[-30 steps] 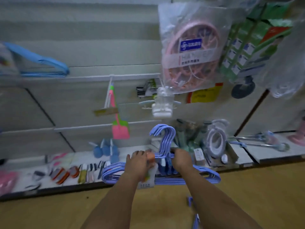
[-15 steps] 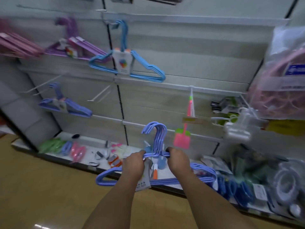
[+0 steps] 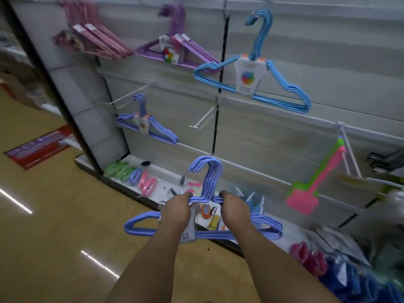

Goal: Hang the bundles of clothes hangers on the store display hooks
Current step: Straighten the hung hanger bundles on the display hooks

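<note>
Periwinkle plastic hanger bundle (image 3: 206,182), stacked hooks upright, white tag (image 3: 189,234)

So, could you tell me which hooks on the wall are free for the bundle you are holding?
Two bare white hooks: one above the hung periwinkle bundle, another right of it, below the blue bundle. The top row, with pink and purple bundles, is crowded.

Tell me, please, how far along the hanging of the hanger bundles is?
Partly done. Pink, purple, light blue and periwinkle bundles already hang on hooks. In hand: both hands, left and right, grip another periwinkle bundle below the wall, not yet hooked. Left: hang it; an empty hook juts out above it.
</note>
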The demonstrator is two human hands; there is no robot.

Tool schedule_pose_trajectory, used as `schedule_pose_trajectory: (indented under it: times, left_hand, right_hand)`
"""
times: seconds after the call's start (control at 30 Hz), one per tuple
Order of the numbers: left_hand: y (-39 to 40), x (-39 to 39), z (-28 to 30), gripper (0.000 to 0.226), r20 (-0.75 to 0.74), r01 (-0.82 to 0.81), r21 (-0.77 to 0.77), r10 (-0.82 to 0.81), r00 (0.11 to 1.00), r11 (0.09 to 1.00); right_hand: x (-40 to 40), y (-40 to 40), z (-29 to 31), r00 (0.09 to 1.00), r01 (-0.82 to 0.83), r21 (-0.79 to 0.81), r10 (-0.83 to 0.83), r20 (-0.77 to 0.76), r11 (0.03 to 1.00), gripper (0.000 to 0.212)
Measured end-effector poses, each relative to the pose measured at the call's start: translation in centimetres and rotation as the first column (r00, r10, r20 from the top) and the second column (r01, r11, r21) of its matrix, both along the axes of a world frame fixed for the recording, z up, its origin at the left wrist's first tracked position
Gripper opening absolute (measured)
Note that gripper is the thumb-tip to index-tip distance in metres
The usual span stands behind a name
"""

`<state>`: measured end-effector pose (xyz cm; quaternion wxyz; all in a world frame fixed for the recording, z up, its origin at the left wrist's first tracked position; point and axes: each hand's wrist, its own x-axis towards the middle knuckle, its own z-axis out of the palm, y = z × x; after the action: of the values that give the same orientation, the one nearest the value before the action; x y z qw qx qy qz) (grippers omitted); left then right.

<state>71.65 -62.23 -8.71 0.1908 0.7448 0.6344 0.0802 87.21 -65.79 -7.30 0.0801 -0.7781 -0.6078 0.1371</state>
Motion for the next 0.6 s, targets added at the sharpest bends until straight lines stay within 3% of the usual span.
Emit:
schedule_pose_trajectory:
  times: [0.47, 0.6]
  left_hand:
    - [13.9, -6.2, -0.6, 0.044, -0.022, -0.028, -0.04, 0.027, 0.999, 0.999]
    - [17.7, -7.2, -0.9, 0.045, -0.01, -0.024, -0.064, 0.023, 1.0, 0.998]
  right_hand:
    - [-5.9, 14.9, -1.8, 0.997, -0.037, -0.027, 0.035, -0.067, 0.999, 0.032]
    - [-6.7, 18.9, -2.1, 0.997, -0.074, -0.058, 0.075, 0.004, 0.996, 0.033]
